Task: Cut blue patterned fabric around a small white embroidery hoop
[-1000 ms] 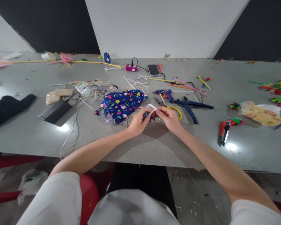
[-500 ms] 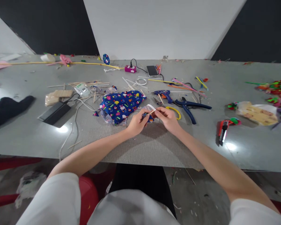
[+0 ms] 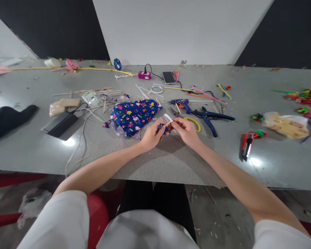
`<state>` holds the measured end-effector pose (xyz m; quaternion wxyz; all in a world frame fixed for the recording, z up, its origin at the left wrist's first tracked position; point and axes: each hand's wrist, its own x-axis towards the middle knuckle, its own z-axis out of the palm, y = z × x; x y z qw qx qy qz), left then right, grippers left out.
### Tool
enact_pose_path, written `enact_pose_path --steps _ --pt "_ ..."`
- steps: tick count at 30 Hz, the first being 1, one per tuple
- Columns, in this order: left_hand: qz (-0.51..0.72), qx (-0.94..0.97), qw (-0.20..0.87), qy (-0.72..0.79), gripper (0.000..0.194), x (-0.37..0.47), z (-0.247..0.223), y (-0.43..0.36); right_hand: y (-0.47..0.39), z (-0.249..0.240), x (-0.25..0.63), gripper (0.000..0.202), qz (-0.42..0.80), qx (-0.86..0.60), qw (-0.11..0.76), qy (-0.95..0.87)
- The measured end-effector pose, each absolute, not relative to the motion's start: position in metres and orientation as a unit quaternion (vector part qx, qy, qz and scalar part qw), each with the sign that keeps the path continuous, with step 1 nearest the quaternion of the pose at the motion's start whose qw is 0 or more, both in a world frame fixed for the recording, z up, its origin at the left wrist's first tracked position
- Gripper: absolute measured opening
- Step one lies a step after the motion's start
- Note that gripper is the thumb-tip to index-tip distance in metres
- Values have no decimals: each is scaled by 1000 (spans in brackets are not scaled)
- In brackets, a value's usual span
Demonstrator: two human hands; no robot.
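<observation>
My left hand (image 3: 152, 135) is closed in a pinch around a small piece of blue patterned fabric (image 3: 167, 131), mostly covered by the fingers. A thin, pale stick-like piece (image 3: 168, 123) spans the gap between both hands. My right hand (image 3: 186, 133) is closed too, its thumb and fingertips on a narrow white strip (image 3: 168, 117) that curves up from the grip. Left of the hands lies a larger bundle of blue patterned fabric (image 3: 134, 117). Just beyond my right hand are scissors with yellow handles (image 3: 197, 124), a blue glue gun (image 3: 182, 104) and blue-handled pliers (image 3: 209, 119).
A red box cutter (image 3: 247, 148) lies to the right, near a bag of wooden pieces (image 3: 287, 125). Leftward are a black adapter (image 3: 61, 124) with its cable, and loose sticks (image 3: 98, 92). A phone (image 3: 168, 77) and a pink power socket (image 3: 144, 75) sit at the back.
The white strip between the hands has tilted and looks flatter. Both hands stay in nearly the same place, with the fingers shifting slightly.
</observation>
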<state>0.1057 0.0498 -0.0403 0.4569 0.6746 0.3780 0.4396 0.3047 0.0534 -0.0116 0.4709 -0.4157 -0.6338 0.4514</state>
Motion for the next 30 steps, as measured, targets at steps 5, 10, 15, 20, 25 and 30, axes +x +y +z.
enact_pose_path --steps 5,10,15,20,25,30 --pt "446 666 473 365 23 107 -40 52 53 -9 304 41 447 -425 465 -635" --pt "436 674 461 377 26 106 -40 54 55 -12 305 41 448 -426 465 -633" --pt "427 712 417 369 29 103 -38 57 54 -14 306 38 449 -424 460 -638" --pt "437 745 353 360 23 102 -35 56 53 -13 305 37 440 -420 460 -647" --pt "453 713 371 387 16 105 -32 49 53 -10 305 40 442 -421 453 -650" --pt "462 702 359 406 15 106 -31 48 53 -13 305 39 460 -409 451 -647"
